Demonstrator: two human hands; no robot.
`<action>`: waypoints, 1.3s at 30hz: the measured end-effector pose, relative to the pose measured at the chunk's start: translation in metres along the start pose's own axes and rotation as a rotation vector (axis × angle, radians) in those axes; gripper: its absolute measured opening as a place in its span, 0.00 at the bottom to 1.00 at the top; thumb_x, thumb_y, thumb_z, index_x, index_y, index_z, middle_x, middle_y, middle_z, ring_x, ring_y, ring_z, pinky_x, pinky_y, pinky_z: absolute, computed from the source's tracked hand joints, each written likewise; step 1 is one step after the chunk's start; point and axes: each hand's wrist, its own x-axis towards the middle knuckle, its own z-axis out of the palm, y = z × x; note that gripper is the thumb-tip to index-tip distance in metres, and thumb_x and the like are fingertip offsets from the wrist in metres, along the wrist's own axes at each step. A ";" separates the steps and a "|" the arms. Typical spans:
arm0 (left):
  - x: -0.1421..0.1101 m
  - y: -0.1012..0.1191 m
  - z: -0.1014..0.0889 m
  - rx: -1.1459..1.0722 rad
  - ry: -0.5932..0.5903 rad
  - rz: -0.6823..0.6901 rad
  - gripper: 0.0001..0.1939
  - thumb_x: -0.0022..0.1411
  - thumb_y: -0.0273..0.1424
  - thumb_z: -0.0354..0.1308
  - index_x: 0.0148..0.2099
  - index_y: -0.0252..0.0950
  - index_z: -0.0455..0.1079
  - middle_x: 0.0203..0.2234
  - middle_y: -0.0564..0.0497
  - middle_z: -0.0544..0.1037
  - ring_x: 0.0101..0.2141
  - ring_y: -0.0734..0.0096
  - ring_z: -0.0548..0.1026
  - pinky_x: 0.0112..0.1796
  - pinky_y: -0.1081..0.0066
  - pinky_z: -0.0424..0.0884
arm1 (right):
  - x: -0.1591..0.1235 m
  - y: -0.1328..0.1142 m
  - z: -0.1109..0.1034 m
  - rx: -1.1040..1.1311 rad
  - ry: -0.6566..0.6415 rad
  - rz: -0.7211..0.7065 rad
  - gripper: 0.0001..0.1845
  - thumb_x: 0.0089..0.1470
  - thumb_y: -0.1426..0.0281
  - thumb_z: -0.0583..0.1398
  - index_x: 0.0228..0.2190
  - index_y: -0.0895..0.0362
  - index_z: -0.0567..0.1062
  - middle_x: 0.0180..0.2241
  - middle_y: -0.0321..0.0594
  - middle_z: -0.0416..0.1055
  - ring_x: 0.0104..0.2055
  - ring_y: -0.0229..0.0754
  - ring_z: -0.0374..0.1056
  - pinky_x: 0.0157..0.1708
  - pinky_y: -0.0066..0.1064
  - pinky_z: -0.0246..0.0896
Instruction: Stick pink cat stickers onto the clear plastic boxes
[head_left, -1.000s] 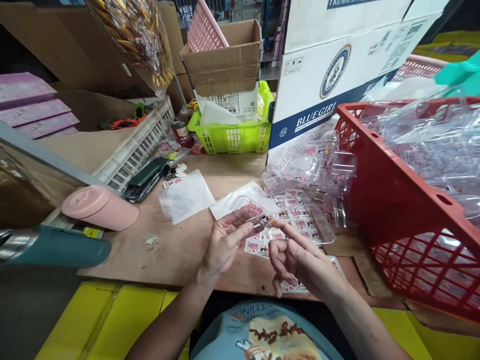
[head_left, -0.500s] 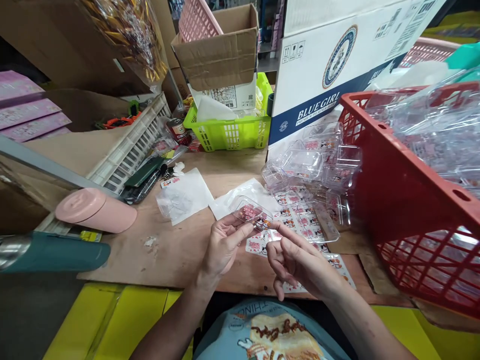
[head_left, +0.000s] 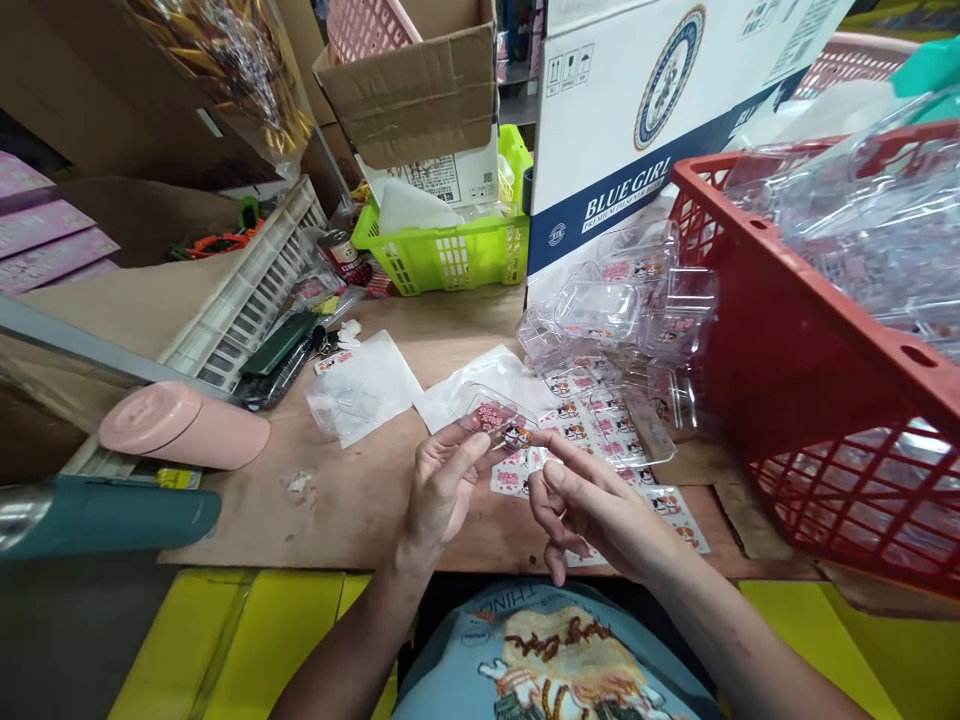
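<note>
My left hand (head_left: pixel 450 475) pinches a small clear plastic tray (head_left: pixel 504 402) by its near edge, thumb on top. On the tray lies a sticker (head_left: pixel 495 418) with pink lettering and a cartoon cat. My right hand (head_left: pixel 592 505) has its index finger stretched out, the tip at the sticker's right end; the other fingers are loosely bent and hold nothing. Under and beyond it lie sheets of the same stickers (head_left: pixel 611 425). Behind the sheets is a heap of clear plastic trays (head_left: pixel 600 310), several with stickers. White backing paper (head_left: pixel 442 395) lies just beyond my left hand.
A red basket (head_left: pixel 810 310) full of clear trays stands at right. A white carton (head_left: pixel 600 120) and a lime-green basket (head_left: pixel 450 250) stand at the back. At left lie a pink tumbler (head_left: pixel 187 425) and a teal bottle (head_left: pixel 127 515). Another paper sheet (head_left: pixel 382 385) lies left of centre.
The thumb of my left hand has shifted slightly on the tray's edge. My right index finger stays at the sticker's right end. The view has tilted and shifted a little.
</note>
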 end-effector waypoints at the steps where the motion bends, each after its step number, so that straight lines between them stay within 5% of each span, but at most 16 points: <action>1: 0.000 -0.001 0.000 -0.008 0.017 0.007 0.07 0.57 0.31 0.68 0.40 0.36 0.81 0.40 0.45 0.84 0.44 0.56 0.81 0.51 0.54 0.75 | 0.000 0.000 0.001 -0.003 0.000 -0.001 0.31 0.61 0.56 0.61 0.60 0.50 0.57 0.21 0.25 0.63 0.15 0.28 0.53 0.16 0.26 0.68; 11: 0.000 -0.012 0.007 0.204 0.134 0.154 0.11 0.61 0.36 0.65 0.40 0.34 0.81 0.42 0.45 0.83 0.43 0.57 0.81 0.47 0.60 0.78 | 0.002 0.004 0.006 -0.116 0.058 -0.038 0.31 0.61 0.55 0.61 0.59 0.53 0.58 0.17 0.23 0.61 0.14 0.30 0.51 0.15 0.27 0.68; 18: -0.010 -0.020 0.013 0.428 0.254 0.318 0.09 0.59 0.32 0.66 0.43 0.39 0.82 0.45 0.49 0.83 0.49 0.60 0.79 0.58 0.64 0.69 | 0.008 0.003 0.011 -0.227 0.192 -0.034 0.37 0.54 0.48 0.63 0.55 0.56 0.60 0.13 0.22 0.60 0.11 0.31 0.51 0.11 0.25 0.62; 25: -0.005 -0.019 0.009 0.440 0.271 0.351 0.11 0.61 0.35 0.65 0.45 0.39 0.81 0.44 0.51 0.83 0.47 0.60 0.79 0.55 0.63 0.72 | 0.005 0.006 0.006 -0.297 0.206 0.048 0.48 0.56 0.47 0.61 0.66 0.58 0.51 0.12 0.21 0.58 0.11 0.32 0.51 0.12 0.26 0.59; 27: -0.001 -0.017 0.008 0.363 0.275 0.331 0.11 0.61 0.37 0.65 0.42 0.38 0.81 0.41 0.50 0.84 0.43 0.60 0.81 0.50 0.63 0.76 | 0.002 0.011 0.006 -0.436 0.282 -0.010 0.48 0.59 0.49 0.59 0.68 0.58 0.47 0.14 0.23 0.57 0.14 0.34 0.53 0.14 0.26 0.57; 31: 0.003 -0.013 0.010 0.218 0.216 0.228 0.08 0.58 0.36 0.67 0.36 0.37 0.81 0.37 0.49 0.84 0.39 0.62 0.82 0.44 0.65 0.79 | 0.001 0.023 0.015 -1.081 0.423 -0.408 0.42 0.64 0.60 0.56 0.70 0.56 0.41 0.21 0.34 0.66 0.20 0.39 0.59 0.24 0.31 0.59; 34: 0.003 -0.009 0.011 0.095 0.213 0.130 0.08 0.56 0.35 0.69 0.36 0.37 0.81 0.38 0.48 0.84 0.39 0.65 0.82 0.44 0.68 0.78 | 0.005 0.028 0.016 -1.461 0.402 -0.412 0.32 0.66 0.68 0.50 0.69 0.53 0.50 0.24 0.43 0.72 0.21 0.43 0.63 0.26 0.34 0.60; 36: 0.002 -0.004 0.011 0.010 0.207 0.067 0.08 0.54 0.33 0.70 0.36 0.37 0.81 0.37 0.48 0.84 0.39 0.66 0.82 0.45 0.68 0.77 | 0.005 0.023 0.010 -1.570 0.470 -0.374 0.31 0.67 0.67 0.49 0.68 0.54 0.53 0.28 0.48 0.74 0.24 0.47 0.68 0.28 0.37 0.64; 39: 0.002 0.001 0.016 -0.044 0.157 -0.050 0.09 0.51 0.31 0.72 0.36 0.36 0.81 0.34 0.48 0.85 0.36 0.67 0.82 0.42 0.70 0.78 | -0.001 0.005 -0.001 -1.541 0.532 -0.483 0.40 0.63 0.58 0.57 0.69 0.55 0.48 0.45 0.56 0.74 0.44 0.58 0.72 0.44 0.48 0.69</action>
